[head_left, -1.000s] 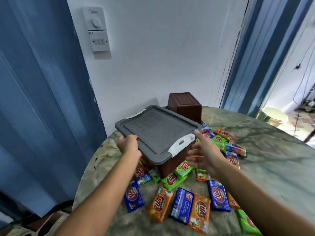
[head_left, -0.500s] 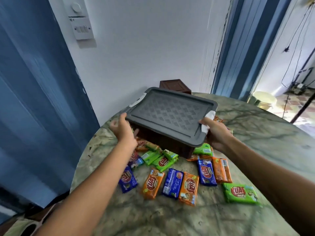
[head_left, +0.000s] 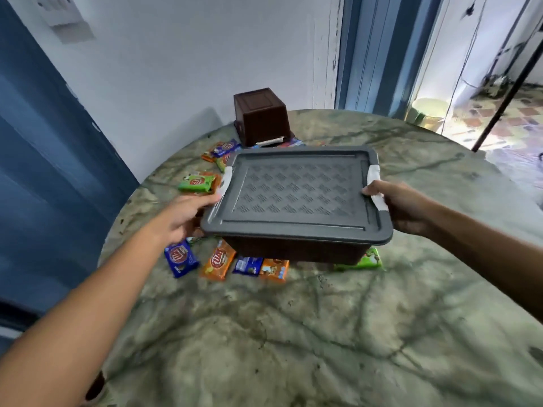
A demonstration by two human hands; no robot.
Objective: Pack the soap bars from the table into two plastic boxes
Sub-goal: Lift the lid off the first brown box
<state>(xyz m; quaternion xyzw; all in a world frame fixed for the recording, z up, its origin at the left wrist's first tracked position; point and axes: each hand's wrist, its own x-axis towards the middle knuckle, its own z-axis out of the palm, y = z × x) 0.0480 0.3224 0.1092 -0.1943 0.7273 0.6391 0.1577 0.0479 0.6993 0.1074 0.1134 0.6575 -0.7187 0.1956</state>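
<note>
Two bare hands hold a lidded brown plastic box (head_left: 296,251) level above a round, green-veined marble table (head_left: 293,348), over a scatter of wrapped soap bars. At nine o'clock of the box, the left hand (head_left: 182,218) curls its fingers against the short side under the grey lid (head_left: 296,195), its fingertips beside the white clip (head_left: 225,180); how firmly it grips cannot be told through the motion blur. Just beyond that hand, at about ten o'clock, a green soap bar (head_left: 197,183) lies flat, with a small cluster of blue, orange and green bars (head_left: 220,151) farther back at eleven. Below the box's near edge, at seven to six o'clock, a blue soap bar (head_left: 179,257), an orange soap bar (head_left: 218,259), a second blue bar (head_left: 248,265) and a second orange bar (head_left: 274,270) sit in a loose row on the marble, the last two partly hidden by the box. At twelve o'clock, against the white wall, a second brown box (head_left: 261,116) stands upside down, well apart from the held one. A green bar (head_left: 367,261) peeks out at five o'clock, under the box's right corner. At three o'clock, the right hand (head_left: 405,207) clasps the other short side, thumb laid over the white latch (head_left: 376,189), fingers tucked beneath the rim.
</note>
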